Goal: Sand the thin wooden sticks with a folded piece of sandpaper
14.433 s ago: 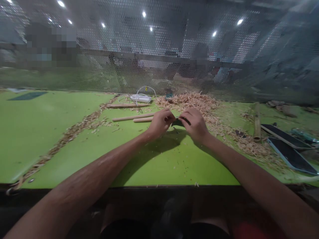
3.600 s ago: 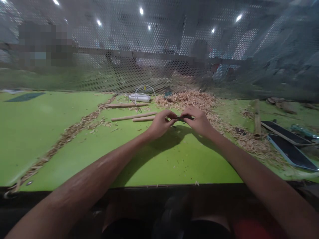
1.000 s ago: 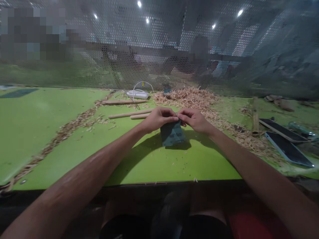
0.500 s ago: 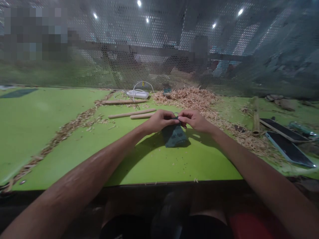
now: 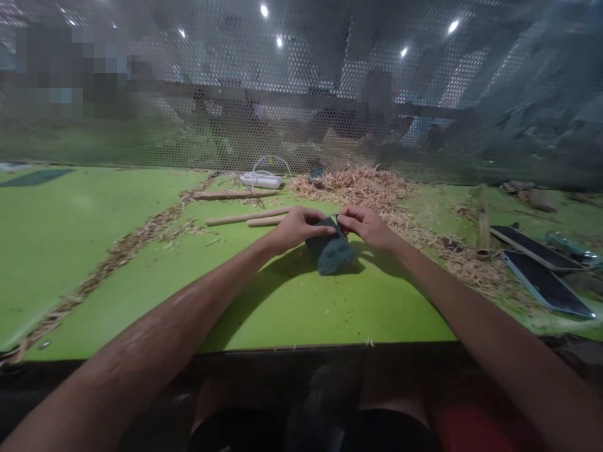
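A dark green, blotchy sheet of what looks like sandpaper is held just above the green table top, its lower edge slanting. My left hand pinches it from the left, thumb lying across its face. At its upper right corner, my right hand has thumb and fingertips closed on the edge. Behind my left hand lie two smooth wooden sticks, a longer one and a shorter one partly hidden by that hand.
Wood shavings are heaped at the back and trail down the right. A white power strip with a cable sits near the mesh screen. Two phones, one blue-edged, and a bamboo piece lie right. Another dark sheet lies far left.
The sandpaper has turned, its lower edge now tilted and bunched. My right hand has shifted slightly away from my left thumb along the top edge.
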`<state>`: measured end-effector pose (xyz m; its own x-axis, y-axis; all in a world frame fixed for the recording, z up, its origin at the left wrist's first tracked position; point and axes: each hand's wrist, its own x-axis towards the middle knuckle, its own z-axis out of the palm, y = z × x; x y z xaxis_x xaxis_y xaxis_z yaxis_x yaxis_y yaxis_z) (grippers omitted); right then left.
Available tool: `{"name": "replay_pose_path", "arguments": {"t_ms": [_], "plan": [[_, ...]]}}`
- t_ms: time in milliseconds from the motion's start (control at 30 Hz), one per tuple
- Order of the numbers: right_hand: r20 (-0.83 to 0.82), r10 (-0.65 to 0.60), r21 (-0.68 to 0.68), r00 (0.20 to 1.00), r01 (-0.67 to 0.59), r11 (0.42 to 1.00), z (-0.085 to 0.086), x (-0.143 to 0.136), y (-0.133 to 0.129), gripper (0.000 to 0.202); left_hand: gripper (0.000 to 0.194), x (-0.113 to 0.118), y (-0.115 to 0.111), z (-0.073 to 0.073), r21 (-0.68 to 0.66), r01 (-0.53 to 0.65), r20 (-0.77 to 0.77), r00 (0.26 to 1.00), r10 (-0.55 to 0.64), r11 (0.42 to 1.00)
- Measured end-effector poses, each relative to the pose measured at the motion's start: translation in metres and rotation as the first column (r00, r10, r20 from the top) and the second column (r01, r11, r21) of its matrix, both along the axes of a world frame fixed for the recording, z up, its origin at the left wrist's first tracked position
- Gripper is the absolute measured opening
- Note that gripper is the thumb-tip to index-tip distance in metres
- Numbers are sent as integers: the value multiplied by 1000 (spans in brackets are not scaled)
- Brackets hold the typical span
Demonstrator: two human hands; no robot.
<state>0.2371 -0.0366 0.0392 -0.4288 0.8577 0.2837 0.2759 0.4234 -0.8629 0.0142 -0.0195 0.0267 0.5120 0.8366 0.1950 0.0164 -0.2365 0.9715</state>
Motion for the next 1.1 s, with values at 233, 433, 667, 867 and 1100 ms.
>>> {"name": "replay_pose_path", "arguments": {"t_ms": [233,433,667,867,1100], "plan": [[136,44,-6,990,-44,999,3,5,0,35,45,-1,2,-2,40,-4,-41,999,6,999],[143,-6,71,990,-5,997,3,3,-3,32,44,0,2,-3,60,6,-3,1000,-6,998],[115,-45,115,992,31,993,0,0,-3,33,45,3,2,-4,9,-14,41,999,14,1000],[-5,-164,129,987,163,978,8,12,0,33,36,0,6,-4,-55,-82,43,996,84,995],[189,-209,58,959,201,978,7,24,10,56,27,2,7,-6,-44,-41,25,999,42,998]]}}
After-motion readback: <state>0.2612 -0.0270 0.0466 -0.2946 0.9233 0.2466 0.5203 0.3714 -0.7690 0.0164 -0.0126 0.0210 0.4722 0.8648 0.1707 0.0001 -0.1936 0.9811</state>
